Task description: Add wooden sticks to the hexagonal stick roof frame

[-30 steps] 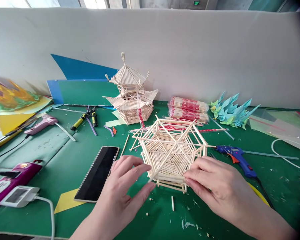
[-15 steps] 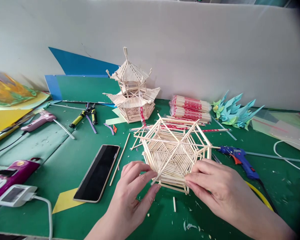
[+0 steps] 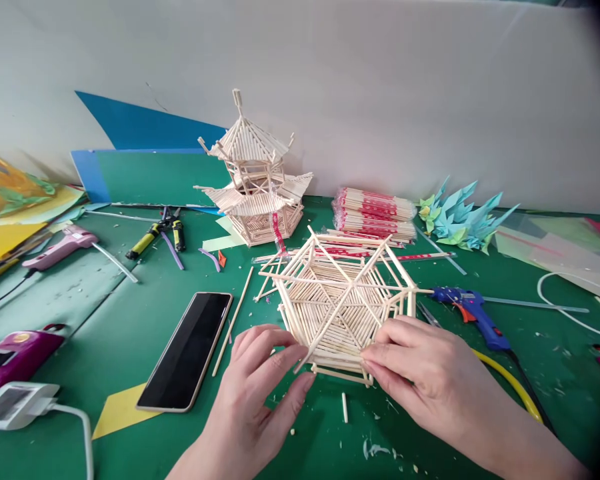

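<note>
A hexagonal roof frame of thin wooden sticks [image 3: 341, 300] rests on the green table [image 3: 130, 320]. My left hand [image 3: 260, 393] pinches a stick at the frame's near left corner between thumb and forefinger. My right hand [image 3: 425, 380] grips the near right edge with its fingertips pressed on the sticks. A finished two-tier stick pagoda [image 3: 253, 190] stands behind the frame. One short loose stick [image 3: 345, 407] lies just in front of it.
A black phone [image 3: 186, 350] lies to the left, a blue glue gun [image 3: 473, 313] to the right. Wrapped chopstick bundles [image 3: 375, 215], paper cranes [image 3: 460, 217], pliers [image 3: 155, 237], a pink glue gun [image 3: 63, 245] and a power strip [image 3: 10, 400] ring the work area. A white wall closes the back.
The view has shifted slightly. Both hands have kept hold of the frame's near edge, and the left fingers have closed in on the corner stick.
</note>
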Motion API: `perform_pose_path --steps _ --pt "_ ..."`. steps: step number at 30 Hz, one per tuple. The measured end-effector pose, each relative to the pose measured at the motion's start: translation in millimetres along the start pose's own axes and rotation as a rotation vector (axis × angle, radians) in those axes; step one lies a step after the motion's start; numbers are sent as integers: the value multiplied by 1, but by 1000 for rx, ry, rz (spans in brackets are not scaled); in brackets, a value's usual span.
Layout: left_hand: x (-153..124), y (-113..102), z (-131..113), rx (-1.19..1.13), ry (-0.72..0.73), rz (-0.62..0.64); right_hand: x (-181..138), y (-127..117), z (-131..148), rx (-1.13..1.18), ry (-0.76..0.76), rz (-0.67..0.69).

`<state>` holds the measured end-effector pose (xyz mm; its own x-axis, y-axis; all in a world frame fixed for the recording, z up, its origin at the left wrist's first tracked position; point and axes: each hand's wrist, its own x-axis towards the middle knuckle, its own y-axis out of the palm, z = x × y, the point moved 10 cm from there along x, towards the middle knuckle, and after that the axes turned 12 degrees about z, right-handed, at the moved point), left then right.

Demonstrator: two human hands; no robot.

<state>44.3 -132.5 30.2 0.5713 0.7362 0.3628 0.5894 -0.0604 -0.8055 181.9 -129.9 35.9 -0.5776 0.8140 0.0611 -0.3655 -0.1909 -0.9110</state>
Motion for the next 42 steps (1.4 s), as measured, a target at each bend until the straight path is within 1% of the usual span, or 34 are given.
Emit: perform_pose_path --steps 3,5,8,11,14,16,20,24,30,36,42 --pt "3 -5 -7 58 7 -30 -1 1 -2 12 22 0" --pt "10 -3 -16 95 32 -9 -2 2 -5 22 43 -3" --pt "24 6 -30 119 80 76 -7 3 -10 56 71 -18" --pt "38 18 -41 142 126 163 -18 -1 -18 111 90 -81" --pt "48 31 -43 191 131 273 -36 -5 -28 158 122 -149" --pt "51 36 -41 204 124 308 -48 -5 -36 165 159 -183" --pt "55 39 -43 193 150 314 -66 -3 -47 153 244 -247" --pt "56 42 -41 192 143 325 -70 2 -54 185 318 -259" --pt "56 38 -42 176 201 202 -65 10 -55 274 320 -216" --pt "55 39 -42 192 230 172 -64 15 -55 347 356 -154" --pt "55 44 -40 195 221 237 -59 16 -53 367 330 -163"
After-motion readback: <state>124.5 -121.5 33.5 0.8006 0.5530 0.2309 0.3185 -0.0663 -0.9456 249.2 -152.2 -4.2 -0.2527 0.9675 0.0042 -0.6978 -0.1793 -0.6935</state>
